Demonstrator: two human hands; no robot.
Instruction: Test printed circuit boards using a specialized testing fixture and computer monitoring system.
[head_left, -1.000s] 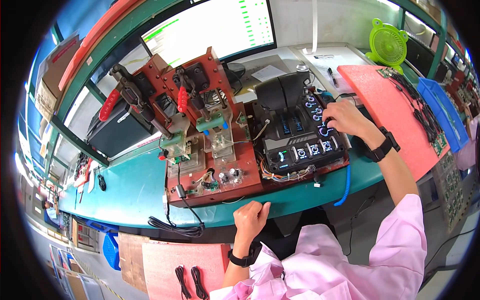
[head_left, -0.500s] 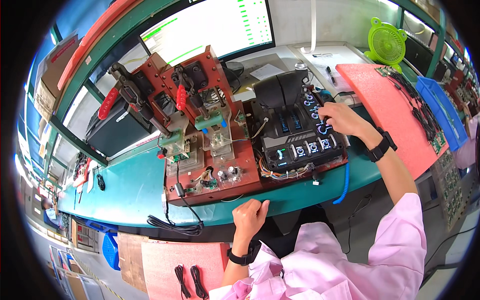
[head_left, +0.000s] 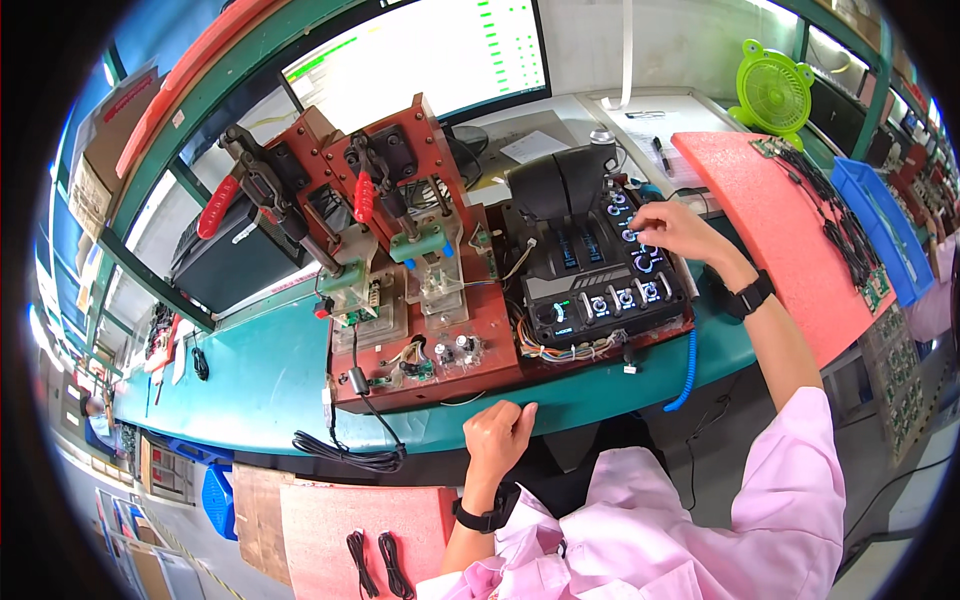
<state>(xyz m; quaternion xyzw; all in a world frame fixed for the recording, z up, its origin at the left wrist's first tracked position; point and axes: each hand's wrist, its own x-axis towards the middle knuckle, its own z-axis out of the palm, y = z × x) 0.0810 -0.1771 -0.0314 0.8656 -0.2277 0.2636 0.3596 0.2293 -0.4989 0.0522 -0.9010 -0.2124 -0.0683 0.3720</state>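
Observation:
My right hand (head_left: pixel 680 232) reaches over the right side of a black throttle control unit (head_left: pixel 570 285). Its fingers are drawn together at a small lit knob (head_left: pixel 630 237) in the column of knobs, and the fingertips partly hide it. The unit has two broad black levers (head_left: pixel 562 183), a row of toggle switches (head_left: pixel 625 298) at the front and bundled coloured wires (head_left: pixel 570 350) beneath. Curled into a loose fist, my left hand (head_left: pixel 496 436) rests at the bench's front edge with nothing visible in it.
Left of the unit stands a red test fixture (head_left: pixel 440 350) with red-handled toggle clamps (head_left: pixel 364 195). A monitor (head_left: pixel 430 60) is behind it. Pink foam (head_left: pixel 740 200) at right carries black cables (head_left: pixel 840 220), near a blue tray (head_left: pixel 880 225) and a green fan (head_left: pixel 775 90). A coiled blue cable (head_left: pixel 688 370) hangs off the front.
My right hand has shifted slightly left and away from the lower large knob, to a smaller knob further up the column. My left hand stays nearly where it was.

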